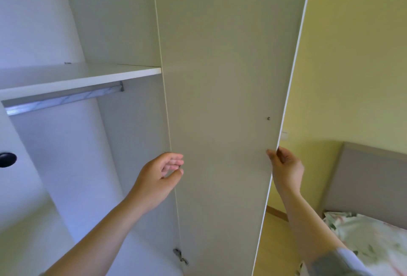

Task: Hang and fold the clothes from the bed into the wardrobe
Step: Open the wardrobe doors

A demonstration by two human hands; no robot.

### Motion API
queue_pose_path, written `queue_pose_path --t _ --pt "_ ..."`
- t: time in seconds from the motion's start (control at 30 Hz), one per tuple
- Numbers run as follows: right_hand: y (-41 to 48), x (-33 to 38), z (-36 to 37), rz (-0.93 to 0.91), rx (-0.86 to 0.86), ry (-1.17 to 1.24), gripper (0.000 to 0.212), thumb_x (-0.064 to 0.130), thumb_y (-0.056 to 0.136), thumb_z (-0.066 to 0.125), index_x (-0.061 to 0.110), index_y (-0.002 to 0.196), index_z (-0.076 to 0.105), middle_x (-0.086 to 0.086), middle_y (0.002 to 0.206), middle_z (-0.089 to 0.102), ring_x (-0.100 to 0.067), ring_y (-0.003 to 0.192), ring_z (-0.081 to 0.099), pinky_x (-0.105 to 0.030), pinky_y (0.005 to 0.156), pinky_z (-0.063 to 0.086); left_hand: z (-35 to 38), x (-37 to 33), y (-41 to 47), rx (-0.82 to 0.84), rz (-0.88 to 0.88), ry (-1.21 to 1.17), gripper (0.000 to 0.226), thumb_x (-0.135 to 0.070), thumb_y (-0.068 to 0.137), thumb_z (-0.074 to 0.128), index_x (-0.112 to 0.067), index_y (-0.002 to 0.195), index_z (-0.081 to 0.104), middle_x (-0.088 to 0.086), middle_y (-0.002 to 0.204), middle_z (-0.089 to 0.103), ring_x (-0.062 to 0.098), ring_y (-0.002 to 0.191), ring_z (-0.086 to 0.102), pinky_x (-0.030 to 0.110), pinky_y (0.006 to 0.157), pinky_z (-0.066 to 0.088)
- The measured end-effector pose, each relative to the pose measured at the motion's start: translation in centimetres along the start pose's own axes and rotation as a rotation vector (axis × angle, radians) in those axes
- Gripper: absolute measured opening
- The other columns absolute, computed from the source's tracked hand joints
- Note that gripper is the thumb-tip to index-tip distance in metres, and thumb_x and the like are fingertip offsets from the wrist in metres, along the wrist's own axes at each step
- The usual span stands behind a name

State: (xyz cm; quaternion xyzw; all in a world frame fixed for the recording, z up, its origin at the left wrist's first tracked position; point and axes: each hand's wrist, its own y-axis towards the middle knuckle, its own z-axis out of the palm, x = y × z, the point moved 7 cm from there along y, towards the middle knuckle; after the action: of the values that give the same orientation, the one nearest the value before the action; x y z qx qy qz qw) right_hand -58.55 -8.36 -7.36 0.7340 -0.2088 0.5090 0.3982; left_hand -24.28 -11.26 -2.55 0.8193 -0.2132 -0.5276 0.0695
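Right, my right hand (285, 165) has the outer edge of the wardrobe door (220, 99) pinched, thumb on the inside face and fingers wrapped round the back, a thin grip on a thin edge. My left hand (160, 176) hovers by the door's hinge side, fingers loosely curled, thumb close to the fingertips, nothing in it that I can see. Down below it sits a hinge (179, 254). Past the left hand, the wardrobe (66, 165) stands open: a bare hanging rail (63, 99) under a white shelf (83, 77), no garments on either, and a black knob (7, 159) at far left. Off to my right is the bed (374, 238) with floral fabric on it below a grey headboard (370, 179); whether that's bedding or the clothes, I can't tell, so I'd say the hanging and folding hasn't begun. Now the risk: my left fingers are right at the gap where door meets carcass, and if the door swings shut they could get nipped. The right pinch could also slip off that narrow edge, letting the door swing wide toward the bed side and strain the hinge.
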Motion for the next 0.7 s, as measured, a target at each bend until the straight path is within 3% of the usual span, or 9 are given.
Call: queue_pose_path --t 0.07,0.13,0.2,0.37,0.47,0.7 --pt "-0.5 0.0 -0.2 0.021 -0.067 -0.06 0.02 0.025 0.092 0.064 0.005 0.093 0.066 -0.009 0.079 0.064 -0.027 0.069 0.05 -0.03 0.061 0.034 -0.4 0.2 0.0 -0.007 0.003 -0.002 0.027 -0.004 0.091 0.061 -0.016 0.115 0.064 -0.004 0.109 0.069 0.0 0.102 0.063 0.004 0.087 0.042" --pt "-2.0 1.2 -0.5 -0.025 -0.179 -0.103 0.032 0.021 0.09 0.067 0.01 0.119 0.063 -0.008 0.11 0.064 -0.024 0.093 0.058 -0.033 0.079 0.046 -1.0 0.4 -0.2 -0.017 0.007 -0.006 0.027 -0.003 0.091 0.061 -0.016 0.114 0.064 -0.003 0.11 0.07 0.001 0.103 0.063 0.007 0.09 0.043" --pt "-4.0 3.1 0.2 -0.123 -0.19 -0.057 0.033 0.011 0.086 0.068 0.012 0.119 0.06 -0.006 0.113 0.061 -0.022 0.099 0.059 -0.037 0.084 0.049 -1.6 0.6 -0.4 -0.031 0.009 0.002 0.027 -0.004 0.091 0.061 -0.017 0.114 0.065 -0.006 0.109 0.069 -0.001 0.103 0.062 0.009 0.091 0.043" --pt "-8.6 6.6 7.2 -0.136 0.281 0.047 0.02 0.003 0.086 0.063 0.022 0.09 0.067 0.01 0.084 0.069 -0.001 0.074 0.064 -0.009 0.063 0.045 -4.6 1.9 -1.9 -0.097 -0.007 0.01 0.027 -0.005 0.091 0.061 -0.023 0.11 0.065 -0.009 0.107 0.07 -0.007 0.1 0.062 0.003 0.086 0.043" --pt "-11.9 8.9 11.5 -0.124 0.495 0.108 0.018 0.006 0.087 0.063 0.023 0.087 0.068 0.009 0.078 0.071 0.002 0.067 0.061 -0.007 0.061 0.044 -8.0 3.0 -3.3 -0.196 -0.039 0.016 0.027 -0.004 0.09 0.062 -0.026 0.105 0.066 -0.008 0.105 0.07 -0.007 0.098 0.062 0.002 0.082 0.044" --pt "-19.4 14.3 20.4 -0.163 0.867 0.255 0.024 0.005 0.089 0.061 0.028 0.085 0.067 0.01 0.08 0.071 0.003 0.071 0.063 -0.008 0.066 0.046 -17.6 4.8 -8.2 -0.519 -0.101 0.101 0.027 -0.003 0.089 0.063 -0.028 0.099 0.066 -0.011 0.102 0.069 0.001 0.094 0.064 0.02 0.086 0.046"
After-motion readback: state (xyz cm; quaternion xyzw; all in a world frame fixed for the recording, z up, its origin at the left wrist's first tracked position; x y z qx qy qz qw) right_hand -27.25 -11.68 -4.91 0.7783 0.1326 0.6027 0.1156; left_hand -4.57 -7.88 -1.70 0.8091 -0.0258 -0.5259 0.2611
